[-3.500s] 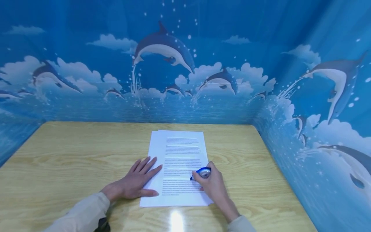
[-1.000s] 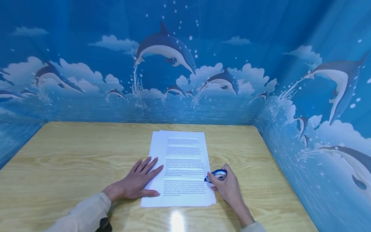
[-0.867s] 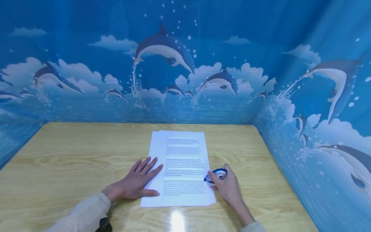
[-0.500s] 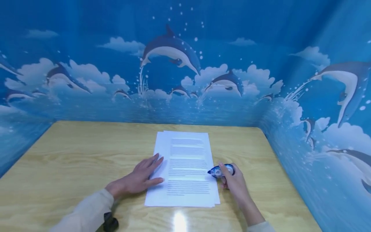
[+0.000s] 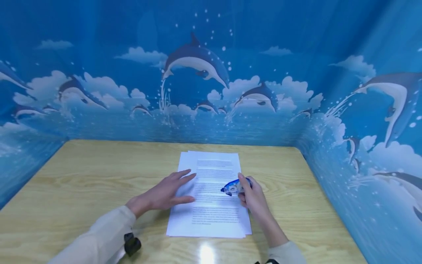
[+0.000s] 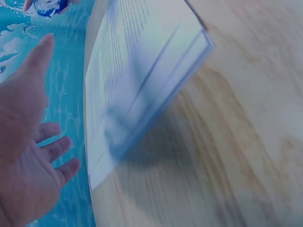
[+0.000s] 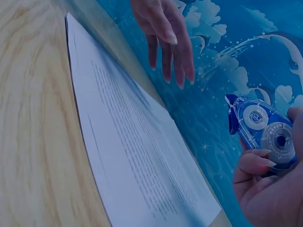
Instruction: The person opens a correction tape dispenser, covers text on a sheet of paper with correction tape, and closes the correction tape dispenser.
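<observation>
A blue, clear-cased correction tape dispenser (image 5: 232, 187) is gripped in my right hand (image 5: 255, 198), its tip pointing left over the printed page. In the right wrist view the white reels show through the case of the correction tape (image 7: 265, 127), with thumb and fingers curled round it. My left hand (image 5: 168, 192) hovers over the left side of the paper stack (image 5: 206, 230), fingers extended and holding nothing. The left wrist view shows that hand (image 6: 28, 137) raised above the paper (image 6: 128, 90). Several paragraphs of print with white bands between them cover the top sheet.
The stack lies on a wood-grain table (image 5: 108, 165), its sheets slightly out of line. A blue dolphin-print curtain (image 5: 138, 121) encloses the back and sides. A dark device (image 5: 132, 244) sits at the left wrist, below the pale sleeve (image 5: 102, 234).
My right hand drew the correction tape rightward to the page's edge, then lifted it and came back left. The left hand, flat on the paper before, has risen off it.
</observation>
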`<state>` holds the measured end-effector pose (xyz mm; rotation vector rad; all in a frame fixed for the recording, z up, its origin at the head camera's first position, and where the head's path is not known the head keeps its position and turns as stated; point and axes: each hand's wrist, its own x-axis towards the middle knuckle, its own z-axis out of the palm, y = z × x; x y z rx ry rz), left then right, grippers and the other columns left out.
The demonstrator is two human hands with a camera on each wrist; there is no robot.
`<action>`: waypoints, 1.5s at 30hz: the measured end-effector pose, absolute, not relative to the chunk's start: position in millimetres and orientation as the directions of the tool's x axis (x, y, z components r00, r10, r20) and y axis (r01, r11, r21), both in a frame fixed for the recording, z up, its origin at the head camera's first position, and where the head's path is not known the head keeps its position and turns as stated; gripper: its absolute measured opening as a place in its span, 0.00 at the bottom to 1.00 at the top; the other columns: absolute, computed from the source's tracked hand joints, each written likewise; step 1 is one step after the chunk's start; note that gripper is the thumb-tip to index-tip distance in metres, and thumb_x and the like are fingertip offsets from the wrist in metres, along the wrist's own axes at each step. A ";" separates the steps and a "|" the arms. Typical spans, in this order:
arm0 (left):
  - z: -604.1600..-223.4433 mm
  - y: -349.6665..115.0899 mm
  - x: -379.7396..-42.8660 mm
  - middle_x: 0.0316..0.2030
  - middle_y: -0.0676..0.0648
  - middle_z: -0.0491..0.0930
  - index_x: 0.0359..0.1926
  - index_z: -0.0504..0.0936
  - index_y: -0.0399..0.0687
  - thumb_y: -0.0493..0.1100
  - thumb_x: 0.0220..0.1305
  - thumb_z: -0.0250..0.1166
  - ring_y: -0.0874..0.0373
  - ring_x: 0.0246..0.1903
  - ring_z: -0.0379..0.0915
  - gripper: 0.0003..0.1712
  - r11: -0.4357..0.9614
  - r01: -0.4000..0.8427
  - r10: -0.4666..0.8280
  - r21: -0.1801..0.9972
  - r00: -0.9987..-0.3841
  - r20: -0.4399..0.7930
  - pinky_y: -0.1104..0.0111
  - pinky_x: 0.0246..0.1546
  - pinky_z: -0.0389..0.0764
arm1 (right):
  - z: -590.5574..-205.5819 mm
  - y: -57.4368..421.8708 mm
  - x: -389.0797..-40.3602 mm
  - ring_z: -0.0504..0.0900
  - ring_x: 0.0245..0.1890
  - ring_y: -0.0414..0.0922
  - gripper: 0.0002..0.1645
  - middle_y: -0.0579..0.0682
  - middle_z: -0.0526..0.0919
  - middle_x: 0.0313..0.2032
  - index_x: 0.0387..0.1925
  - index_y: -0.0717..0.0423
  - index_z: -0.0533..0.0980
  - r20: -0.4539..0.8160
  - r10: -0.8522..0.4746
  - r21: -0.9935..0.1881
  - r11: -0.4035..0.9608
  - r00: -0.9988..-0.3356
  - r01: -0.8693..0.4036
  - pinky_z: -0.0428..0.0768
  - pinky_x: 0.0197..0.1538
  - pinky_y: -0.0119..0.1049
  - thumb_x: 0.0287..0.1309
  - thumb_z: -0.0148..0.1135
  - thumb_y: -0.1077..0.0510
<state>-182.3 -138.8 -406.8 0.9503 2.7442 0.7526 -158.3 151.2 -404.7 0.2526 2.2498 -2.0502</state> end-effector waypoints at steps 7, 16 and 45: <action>-400.7 -118.5 -188.4 0.64 0.45 0.67 0.69 0.66 0.48 0.67 0.61 0.60 0.51 0.64 0.61 0.43 0.630 0.516 0.611 0.580 -0.791 0.040 0.54 0.62 0.64 | -403.1 139.7 -156.6 0.67 0.15 0.40 0.31 0.50 0.69 0.19 0.33 0.60 0.68 -0.136 0.035 -0.990 0.042 -0.990 0.138 0.71 0.16 0.30 0.59 0.58 0.35; -404.5 -81.8 -183.5 0.41 0.55 0.80 0.54 0.80 0.45 0.58 0.59 0.67 0.62 0.41 0.75 0.28 0.489 0.489 0.615 0.723 -0.781 0.113 0.66 0.43 0.78 | -398.4 125.0 -152.4 0.68 0.16 0.40 0.28 0.50 0.72 0.20 0.31 0.60 0.67 -0.128 -0.034 -0.992 -0.010 -0.991 0.129 0.75 0.17 0.30 0.59 0.61 0.38; -411.8 -87.3 -183.2 0.31 0.58 0.83 0.35 0.87 0.51 0.49 0.58 0.70 0.61 0.34 0.77 0.08 0.349 0.400 0.543 0.847 -0.824 0.165 0.64 0.37 0.78 | -404.1 126.3 -148.3 0.63 0.14 0.39 0.29 0.48 0.67 0.17 0.32 0.60 0.65 -0.156 -0.064 -0.987 -0.019 -0.986 0.157 0.62 0.17 0.26 0.64 0.55 0.37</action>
